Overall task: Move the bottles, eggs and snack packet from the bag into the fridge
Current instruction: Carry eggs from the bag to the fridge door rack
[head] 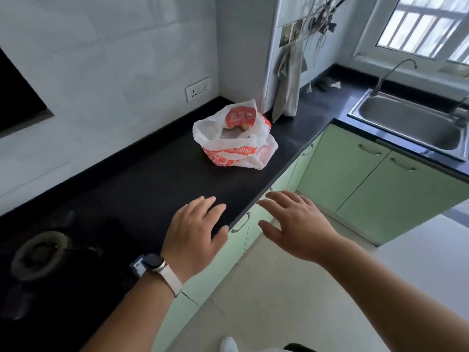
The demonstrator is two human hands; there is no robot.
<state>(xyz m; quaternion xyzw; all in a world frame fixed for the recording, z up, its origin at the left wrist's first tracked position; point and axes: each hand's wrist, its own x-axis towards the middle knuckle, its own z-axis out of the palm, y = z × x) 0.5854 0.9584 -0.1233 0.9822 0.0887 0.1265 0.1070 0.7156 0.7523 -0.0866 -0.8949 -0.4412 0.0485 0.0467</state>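
Nearest us, our left hand (195,232), a watch (152,265) on its wrist, hovers over the front edge of the desk (152,179), and our right hand (297,224) hangs just off that edge above the green cupboard fronts (355,179). The fingers (281,199) of both are spread apart and hold nothing. Farther along, the white and red plastic bag (236,143) sits slumped near the desk's front edge, toward its far corner and well apart from both hands. Its film looks thin and slack, so a tug on one handle could drag it over that edge or tip it. A pale round shape in its mouth may be an egg (245,126); loose eggs would crack if bottles rolled onto them. The bottles and snack packet are hidden, and the fridge is out of view.
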